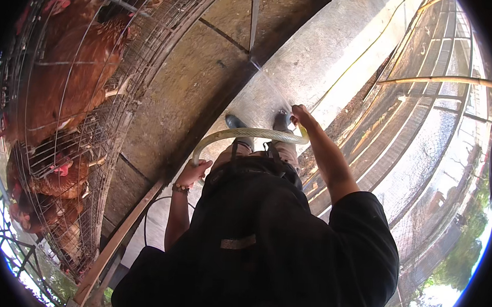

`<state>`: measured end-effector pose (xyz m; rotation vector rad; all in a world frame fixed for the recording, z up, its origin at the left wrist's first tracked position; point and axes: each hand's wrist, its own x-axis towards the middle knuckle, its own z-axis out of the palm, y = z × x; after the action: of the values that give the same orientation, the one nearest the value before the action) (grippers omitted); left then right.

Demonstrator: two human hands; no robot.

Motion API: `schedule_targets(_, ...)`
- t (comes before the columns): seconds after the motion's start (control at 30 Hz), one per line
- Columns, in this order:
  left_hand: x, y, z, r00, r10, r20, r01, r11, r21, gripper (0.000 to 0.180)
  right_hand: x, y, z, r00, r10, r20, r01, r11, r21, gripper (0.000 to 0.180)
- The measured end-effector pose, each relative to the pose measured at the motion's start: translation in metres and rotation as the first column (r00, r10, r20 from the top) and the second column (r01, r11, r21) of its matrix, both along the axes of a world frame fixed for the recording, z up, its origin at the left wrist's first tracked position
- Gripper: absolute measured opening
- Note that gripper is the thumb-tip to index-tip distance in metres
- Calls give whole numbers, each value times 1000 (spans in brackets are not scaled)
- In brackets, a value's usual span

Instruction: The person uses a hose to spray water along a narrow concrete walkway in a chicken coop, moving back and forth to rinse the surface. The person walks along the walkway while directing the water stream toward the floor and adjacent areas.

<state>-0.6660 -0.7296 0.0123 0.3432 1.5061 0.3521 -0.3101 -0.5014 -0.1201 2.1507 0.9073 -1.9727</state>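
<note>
A pale, translucent braided hose (241, 134) arcs across in front of my body. My right hand (302, 116) is closed round its yellowish end, out over my boots. From there a thin jet of water (272, 87) runs forward and left toward the edge of the dirty floor slab. Lower down on the left, my left hand (193, 173) grips the same hose, with a beaded bracelet on the wrist. Behind that hand the rest of the hose is mostly hidden.
Wire cages (99, 146) with several brown hens (66, 77) line the left side. Beneath them lies a stained concrete slab (171, 88). I stand in dark boots (236, 121) on a pale concrete walkway (312, 51). Wooden slats and netting (391, 139) border the right.
</note>
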Motion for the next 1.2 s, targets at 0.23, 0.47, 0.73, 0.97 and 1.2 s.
schedule_targets(0.23, 69, 64, -4, 999, -7, -43, 10, 997, 83, 40, 84, 72, -1, 996, -90, -28, 90, 996, 23, 24)
schedule_targets(0.47, 160, 145, -10, 978, 81, -190, -69, 995, 67, 34, 189, 148, -30, 955, -43, -295, 113, 968, 225, 23)
schedule_targets(0.73, 192, 250, 0, 938, -298, -179, 319, 942, 101, 34, 243, 286, 39, 810, -363, -460, 503, 834, 227, 20)
schedule_targets(0.97, 235, 391, -82, 917, -369, -151, 366, 929, -50, 26, 338, 371, 41, 990, -121, -75, 123, 465, 877, 22)
schedule_targets(1.2, 302, 528, 2, 791, -608, -76, 566, 678, 469, 28, 398, 457, 55, 945, 31, 325, -320, 275, 907, 36)
